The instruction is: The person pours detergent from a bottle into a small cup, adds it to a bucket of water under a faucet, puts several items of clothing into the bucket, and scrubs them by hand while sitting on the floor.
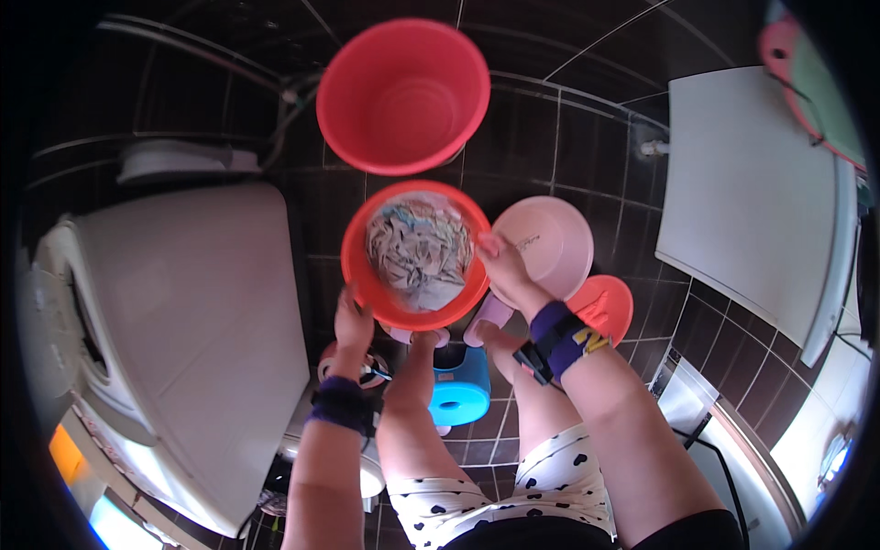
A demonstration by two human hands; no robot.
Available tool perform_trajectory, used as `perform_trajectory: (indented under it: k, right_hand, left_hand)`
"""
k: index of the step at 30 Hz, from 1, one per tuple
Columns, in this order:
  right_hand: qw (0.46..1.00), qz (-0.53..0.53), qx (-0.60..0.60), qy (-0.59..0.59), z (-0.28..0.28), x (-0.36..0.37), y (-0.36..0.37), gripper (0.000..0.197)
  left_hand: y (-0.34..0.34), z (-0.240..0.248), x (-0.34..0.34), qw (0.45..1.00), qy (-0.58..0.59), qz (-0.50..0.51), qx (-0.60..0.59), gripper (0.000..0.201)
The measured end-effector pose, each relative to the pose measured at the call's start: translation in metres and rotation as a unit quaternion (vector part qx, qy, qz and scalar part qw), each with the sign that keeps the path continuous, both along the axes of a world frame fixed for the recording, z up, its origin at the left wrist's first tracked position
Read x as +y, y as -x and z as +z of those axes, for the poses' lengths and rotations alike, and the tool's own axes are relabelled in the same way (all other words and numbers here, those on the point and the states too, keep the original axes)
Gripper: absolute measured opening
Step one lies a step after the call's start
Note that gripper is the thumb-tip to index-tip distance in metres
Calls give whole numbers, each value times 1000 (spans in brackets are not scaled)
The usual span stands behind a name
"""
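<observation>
An orange-red basin is in front of my feet, and a heap of wet, greyish cloth lies in it. My right hand is closed on the basin's right rim, its fingertips curled over the edge. At the near left side of the same basin, my left hand grips the rim, with its fingers partly hidden. Whether the basin rests on the floor or is raised a little, I cannot tell.
Beyond stands a large red tub. A pale pink basin sits right, beside a small red basin. A blue stool is between my legs. White appliances flank the left; a white panel is right.
</observation>
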State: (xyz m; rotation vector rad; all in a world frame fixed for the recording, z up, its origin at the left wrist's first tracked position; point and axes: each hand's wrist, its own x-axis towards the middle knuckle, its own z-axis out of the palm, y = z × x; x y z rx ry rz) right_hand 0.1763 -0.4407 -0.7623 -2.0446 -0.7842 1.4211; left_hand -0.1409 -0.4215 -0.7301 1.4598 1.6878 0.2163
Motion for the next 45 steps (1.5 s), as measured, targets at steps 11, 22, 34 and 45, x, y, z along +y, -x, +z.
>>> perform_trajectory:
  k: [11, 22, 34, 45]
  right_hand:
    - [932, 270, -240, -10, -71, 63, -5, 57]
    - [861, 415, -292, 36, -66, 62, -18, 67]
    - [750, 271, -601, -55, -71, -20, 46, 59]
    - [801, 407, -411, -156, -55, -160, 155, 24]
  left_hand:
    - [14, -114, 86, 995, -59, -53, 55, 44]
    - [-3, -101, 109, 945, -45, -207, 248, 43]
    - [-26, -64, 27, 853, -94, -275, 433, 53]
    - [-43, -81, -139, 888, -96, -334, 300, 37]
